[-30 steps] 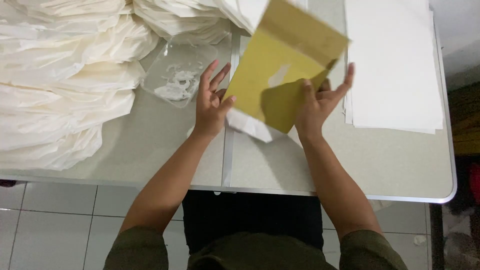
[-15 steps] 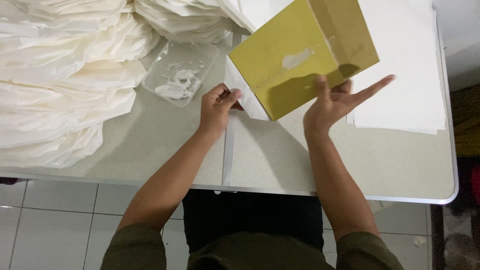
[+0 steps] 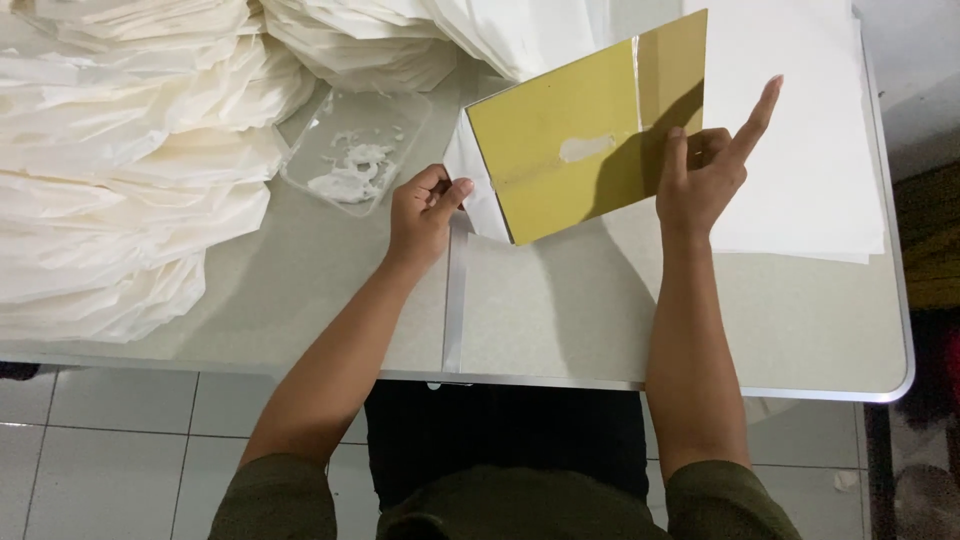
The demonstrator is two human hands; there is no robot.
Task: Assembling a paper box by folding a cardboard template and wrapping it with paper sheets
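Observation:
A shiny gold-yellow sheet point(image 3: 570, 150) with a vertical crease and a pale smear of paste near its middle lies tilted on the table. A white paper edge point(image 3: 470, 185) shows under its left side. My left hand point(image 3: 425, 210) pinches that white lower-left corner with thumb and curled fingers. My right hand point(image 3: 705, 170) presses the sheet's right part with its fingertips, index finger raised and pointing up-right.
Heaps of folded white paper pieces point(image 3: 120, 160) fill the left and back of the grey table point(image 3: 560, 320). A clear plastic tray point(image 3: 355, 150) with white paste sits left of the sheet. A stack of flat white sheets point(image 3: 800, 130) lies at the right. Tiled floor shows below.
The gold sheet has been turned and laid flatter, swinging from a raised tilt toward the table. My left hand moved from its open-fingered hold to pinching the corner; my right hand shifted right.

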